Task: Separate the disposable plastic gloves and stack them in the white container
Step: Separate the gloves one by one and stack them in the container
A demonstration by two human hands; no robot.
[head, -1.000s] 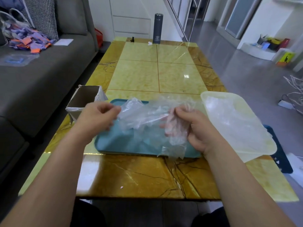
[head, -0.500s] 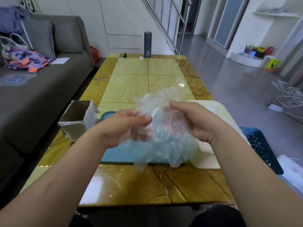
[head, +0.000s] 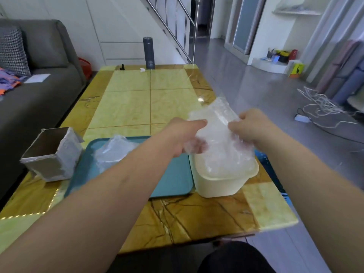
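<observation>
I hold the glove (head: 216,123) just over the white container (head: 222,182), left hand (head: 185,134) and right hand (head: 250,127) fingers (head: 198,123) pinched on its edges, and the flimsy film could cling to them or crumple instead of stacking flat.

A yellow marble-patterned table (head: 171,107) fills the middle. On its near half lies a teal tray (head: 173,180); at its left edge stands an open cardboard box (head: 51,160). A dark flask (head: 150,53) stands upright at its far end. Left of the table is a grey sofa (head: 35,99) with a checked cushion (head: 11,50); right of it, tangled white cables (head: 323,107) lie on the floor
</observation>
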